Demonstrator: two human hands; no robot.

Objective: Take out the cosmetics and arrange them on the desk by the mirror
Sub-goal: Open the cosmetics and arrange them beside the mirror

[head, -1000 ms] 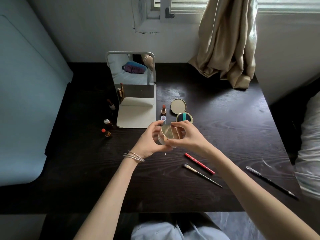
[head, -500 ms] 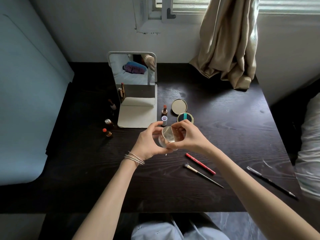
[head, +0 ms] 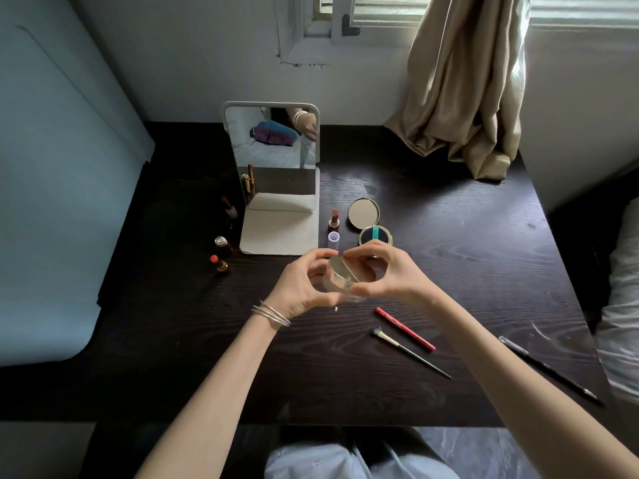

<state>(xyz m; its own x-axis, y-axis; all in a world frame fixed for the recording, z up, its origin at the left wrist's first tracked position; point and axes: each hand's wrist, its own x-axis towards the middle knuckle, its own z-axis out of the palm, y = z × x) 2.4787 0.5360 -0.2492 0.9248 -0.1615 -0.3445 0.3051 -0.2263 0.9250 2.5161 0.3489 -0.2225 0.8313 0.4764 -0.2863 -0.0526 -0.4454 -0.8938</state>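
A small round jar (head: 340, 279) with a gold lid is being held above the desk (head: 466, 257) by both hands. It is being gripped from the side by the curled fingers of the left hand (head: 304, 283), while its lid is being pinched by the right hand (head: 385, 273), so neither hand is free. Just beyond, an open compact (head: 369, 223) and a lipstick (head: 334, 220) are standing beside the mirror (head: 276, 160). If the lid is being twisted off, the jar could be tipped and its contents spilled, or the compact knocked.

gold-lid clear jar (head: 340, 275) tilted, held above desk centre | open gold compact (head: 368, 223) right of mirror (head: 276, 174) | lipsticks (head: 333, 220) upright
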